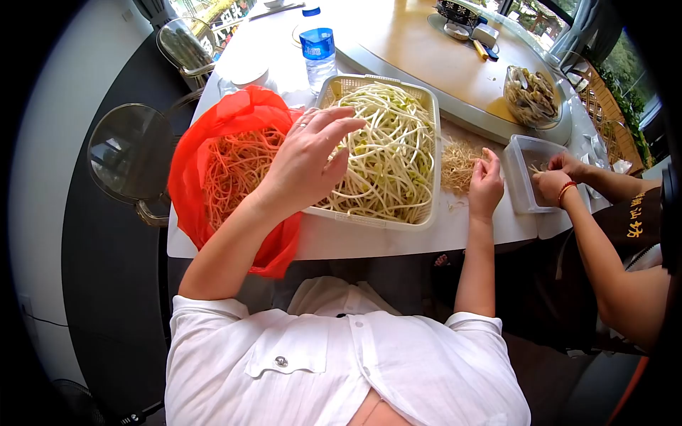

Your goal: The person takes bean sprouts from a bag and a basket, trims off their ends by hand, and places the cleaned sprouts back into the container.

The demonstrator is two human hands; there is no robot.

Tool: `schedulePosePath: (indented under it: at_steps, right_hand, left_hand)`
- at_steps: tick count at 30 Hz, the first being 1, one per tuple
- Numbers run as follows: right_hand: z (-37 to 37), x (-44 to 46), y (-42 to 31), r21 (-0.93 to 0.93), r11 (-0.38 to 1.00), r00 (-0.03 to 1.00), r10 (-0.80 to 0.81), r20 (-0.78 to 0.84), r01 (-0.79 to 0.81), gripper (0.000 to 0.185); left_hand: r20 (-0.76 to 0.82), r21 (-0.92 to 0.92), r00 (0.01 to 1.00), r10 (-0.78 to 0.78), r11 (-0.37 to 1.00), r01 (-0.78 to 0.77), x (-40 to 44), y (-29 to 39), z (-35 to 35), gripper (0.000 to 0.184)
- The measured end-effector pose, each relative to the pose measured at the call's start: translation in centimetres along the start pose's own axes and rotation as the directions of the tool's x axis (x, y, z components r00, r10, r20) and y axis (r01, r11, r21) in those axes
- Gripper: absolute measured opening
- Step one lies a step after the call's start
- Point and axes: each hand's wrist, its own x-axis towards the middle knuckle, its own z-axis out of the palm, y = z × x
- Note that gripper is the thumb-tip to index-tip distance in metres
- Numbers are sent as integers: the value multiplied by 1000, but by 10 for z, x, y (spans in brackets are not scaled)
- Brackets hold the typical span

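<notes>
My left hand (305,160) hovers over the left side of a white plastic basket (429,213), its fingers curved and apart with nothing in them. Long pale bean sprouts (391,153) fill the basket. To its left an open red plastic bag (186,181) holds more sprouts (238,170), tinted red by the bag. My right hand (486,186) is right of the basket, beside a pile of thin brownish root ends (457,165) on the table. Its thumb and fingertips are pinched together; what is between them, if anything, is too small to make out.
A co-worker's hands (555,177) hold thin strands over a clear plastic box (522,202) at right. A water bottle (320,60) stands behind the basket. Farther back are a round turntable (405,42) and a full clear bowl (531,96). Chairs (131,153) stand at left.
</notes>
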Motion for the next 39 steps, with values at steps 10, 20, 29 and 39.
schedulePosePath:
  at_steps: [10,20,29,39]
  right_hand:
    - [-2,7,-5,-144,955,957,-274,-99,259,36]
    - [0,5,21,-52,996,997,-76,-6,76,23]
    - [0,4,22,-42,998,998,-52,25,53,24]
    - [3,3,29,6,1000,998,-24,50,24,22]
  left_hand:
    - [-497,-78,700,-512,830,552,-126,-66,-70,18]
    - [-313,117,717,-623,724,680,-132,-114,-46,17]
    - [138,467,957,-253,869,163,-74,-127,-39,32]
    - [292,576,817,-497,773,265,-101,-110,-71,25]
